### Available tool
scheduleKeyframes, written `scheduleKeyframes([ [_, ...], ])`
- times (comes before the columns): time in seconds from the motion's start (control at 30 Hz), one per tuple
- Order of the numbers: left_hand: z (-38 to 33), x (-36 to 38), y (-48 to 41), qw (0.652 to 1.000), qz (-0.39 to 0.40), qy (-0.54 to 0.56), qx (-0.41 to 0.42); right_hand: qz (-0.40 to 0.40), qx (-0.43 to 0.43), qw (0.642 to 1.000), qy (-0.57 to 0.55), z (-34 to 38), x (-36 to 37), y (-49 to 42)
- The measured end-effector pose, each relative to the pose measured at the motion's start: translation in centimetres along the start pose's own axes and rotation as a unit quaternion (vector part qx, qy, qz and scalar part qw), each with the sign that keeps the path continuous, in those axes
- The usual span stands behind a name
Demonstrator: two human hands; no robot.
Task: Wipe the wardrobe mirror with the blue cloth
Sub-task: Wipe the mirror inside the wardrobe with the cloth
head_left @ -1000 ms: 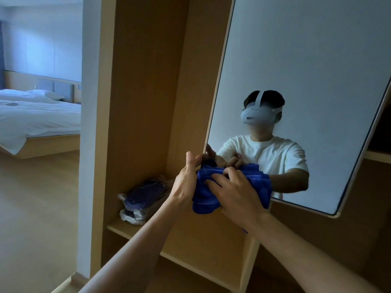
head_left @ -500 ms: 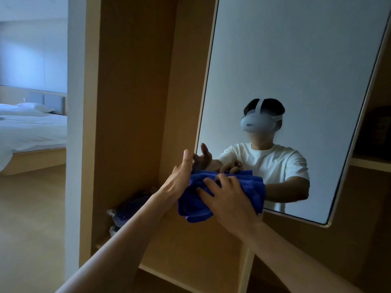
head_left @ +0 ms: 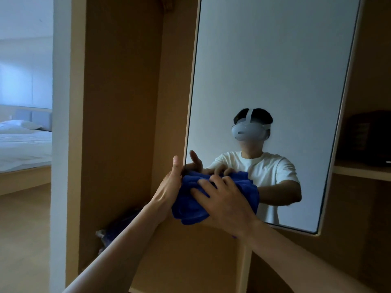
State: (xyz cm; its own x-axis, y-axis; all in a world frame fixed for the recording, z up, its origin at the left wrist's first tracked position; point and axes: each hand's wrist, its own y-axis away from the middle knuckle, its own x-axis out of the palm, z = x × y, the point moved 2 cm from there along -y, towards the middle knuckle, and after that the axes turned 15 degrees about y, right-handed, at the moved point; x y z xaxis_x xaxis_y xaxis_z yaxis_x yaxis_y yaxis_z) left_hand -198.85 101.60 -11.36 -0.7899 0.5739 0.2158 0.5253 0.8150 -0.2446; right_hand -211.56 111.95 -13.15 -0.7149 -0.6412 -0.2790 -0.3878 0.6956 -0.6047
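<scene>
We judge the wiping to be at its very start, low at the near left corner of the mirror (head_left: 275, 70). The blue cloth (head_left: 188, 208) is bunched into a thick wad against the glass there, part of it hanging past the lower frame. Our right hand (head_left: 226, 201) lies over the wad with fingers spread and bent into its folds, gripping it and pressing it to the glass. Our left hand (head_left: 169, 187) sits at the mirror's left edge, touching the cloth, its thumb straight up along the frame. Its fingers are hidden behind the cloth and edge, so we cannot tell whether they hold the frame, the cloth or nothing. Most of the glass above and to the right looks unwiped, so the next move probably calls for flattening the wad and sweeping it up and across while the left hand steadies the panel. We can read no writing: the headset in the reflection shows no legible brand, and the dark box (head_left: 366, 138) on the right shelf (head_left: 359, 171) is too dim to read.
</scene>
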Motion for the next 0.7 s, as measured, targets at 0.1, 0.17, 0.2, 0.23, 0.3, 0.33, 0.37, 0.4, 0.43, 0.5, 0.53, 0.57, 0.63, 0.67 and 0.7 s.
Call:
scheduleKeyframes([
  [0.1,-1.1,0.9,-0.4,1.0,0.008,0.01,0.016,-0.027,0.024,0.999,0.016,-3.0,-1.1,-1.9],
  [0.17,-1.6,1.4,-0.1,0.999,0.024,0.003,0.034,-0.042,0.054,0.998,0.014,-5.6,-2.1,-3.5],
  [0.2,-1.7,1.5,0.3,0.999,0.029,-0.009,0.037,-0.05,0.077,0.996,0.006,-7.1,-2.7,-4.3],
  [0.23,-1.9,1.5,0.6,0.998,0.034,-0.017,0.042,-0.061,0.104,0.993,-0.005,-8.7,-3.2,-4.9],
  [0.3,-2.4,1.8,0.8,0.998,0.028,-0.034,0.044,-0.077,0.158,0.984,-0.016,-12.0,-4.1,-5.9],
  [0.33,-2.6,2.2,0.7,0.998,0.014,-0.053,0.035,-0.076,0.181,0.98,-0.018,-13.5,-4.4,-6.1],
  [0.37,-3.0,2.7,0.6,0.997,0.009,-0.071,0.033,-0.071,0.2,0.977,-0.021,-14.8,-4.7,-6.3],
  [0.4,-3.2,3.1,0.7,0.997,0.014,-0.069,0.033,-0.069,0.217,0.973,-0.024,-16.0,-5.0,-6.4],
  [0.43,-3.1,3.2,0.8,0.998,0.022,-0.046,0.03,-0.073,0.233,0.969,-0.026,-17.1,-5.3,-6.4],
  [0.5,-3.2,3.3,0.7,0.999,0.021,0.002,0.024,-0.093,0.264,0.96,-0.021,-18.9,-5.9,-6.3],
  [0.53,-3.2,3.2,0.5,1.0,0.018,0.01,0.013,-0.103,0.282,0.954,-0.015,-19.5,-6.1,-6.3],
  [0.57,-3.2,3.1,0.3,1.0,0.006,-0.008,0.011,-0.111,0.3,0.947,-0.011,-19.9,-6.2,-6.4],
  [0.63,-2.6,2.1,0.7,1.0,0.003,-0.031,0.002,-0.107,0.325,0.94,-0.008,-19.8,-6.1,-7.0],
  [0.67,-2.4,1.8,0.9,0.999,0.009,-0.036,0.005,-0.097,0.325,0.941,-0.008,-19.2,-6.0,-7.3],
  [0.7,-2.1,1.4,0.9,0.999,0.012,-0.03,0.012,-0.085,0.316,0.945,-0.011,-18.2,-5.9,-7.7],
])
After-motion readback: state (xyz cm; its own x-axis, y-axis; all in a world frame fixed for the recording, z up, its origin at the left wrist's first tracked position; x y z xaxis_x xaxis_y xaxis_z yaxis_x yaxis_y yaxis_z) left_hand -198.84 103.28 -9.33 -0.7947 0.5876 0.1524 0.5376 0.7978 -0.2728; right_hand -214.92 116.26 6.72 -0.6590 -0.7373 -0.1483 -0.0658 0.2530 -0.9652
